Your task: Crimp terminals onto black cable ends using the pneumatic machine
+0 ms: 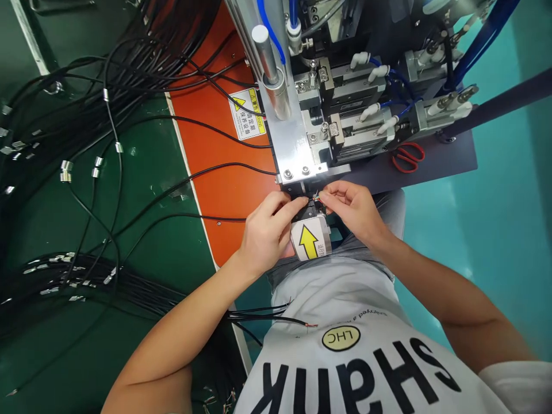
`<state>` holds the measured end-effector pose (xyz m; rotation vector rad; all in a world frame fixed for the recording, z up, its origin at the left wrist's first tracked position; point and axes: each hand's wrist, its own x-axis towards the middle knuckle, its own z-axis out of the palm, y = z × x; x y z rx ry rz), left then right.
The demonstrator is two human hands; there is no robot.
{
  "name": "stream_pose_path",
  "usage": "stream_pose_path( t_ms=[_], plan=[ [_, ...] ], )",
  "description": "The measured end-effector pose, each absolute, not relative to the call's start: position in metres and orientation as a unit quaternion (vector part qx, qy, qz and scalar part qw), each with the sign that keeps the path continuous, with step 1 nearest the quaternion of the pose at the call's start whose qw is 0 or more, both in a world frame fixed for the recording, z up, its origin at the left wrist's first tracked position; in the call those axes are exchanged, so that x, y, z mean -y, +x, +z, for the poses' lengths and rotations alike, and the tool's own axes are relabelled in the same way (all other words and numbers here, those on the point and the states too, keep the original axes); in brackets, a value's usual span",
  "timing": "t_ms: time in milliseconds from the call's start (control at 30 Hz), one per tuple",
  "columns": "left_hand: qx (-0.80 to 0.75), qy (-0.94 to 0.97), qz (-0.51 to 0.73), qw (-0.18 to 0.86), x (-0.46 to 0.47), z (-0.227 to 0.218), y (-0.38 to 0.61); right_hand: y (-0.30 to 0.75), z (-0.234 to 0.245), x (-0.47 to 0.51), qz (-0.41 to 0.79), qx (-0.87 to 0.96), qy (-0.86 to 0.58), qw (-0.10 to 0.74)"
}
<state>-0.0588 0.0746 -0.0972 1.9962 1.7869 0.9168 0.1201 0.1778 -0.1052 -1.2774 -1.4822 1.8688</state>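
My left hand (pixel 268 231) is closed on a black cable (pixel 215 217) that runs in from the left side of the table. Its index finger reaches to the cable's stripped end, at the front of the machine (pixel 297 141). There my right hand (pixel 354 208) pinches the thin coloured wires (pixel 317 197) between thumb and fingertips. The fingers partly cover the wires, so their exact arrangement is unclear. Just below both hands sits a rounded metal part with a yellow arrow label (pixel 309 240).
Bundles of black cables (pixel 142 282) with silvery ends lie on the green table (pixel 159 172) to the left. An orange plate (pixel 224 187) carries a warning label (pixel 249 114). Red-handled scissors (pixel 407 157) lie right of the machine, near pneumatic cylinders (pixel 362 138) with blue tubes.
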Motion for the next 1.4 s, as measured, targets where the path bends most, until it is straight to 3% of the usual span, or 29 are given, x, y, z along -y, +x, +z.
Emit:
stream_pose_path(
  t_ms=[1000,1400],
  plan=[
    [-0.622,0.716,0.293,0.12,-0.078,-0.102,-0.06,0.122,-0.113,-0.177,0.685,0.532,-0.445,0.225],
    [-0.621,0.717,0.292,0.121,-0.08,-0.101,-0.06,0.123,-0.117,-0.176,0.63,0.589,-0.446,0.239]
  ],
)
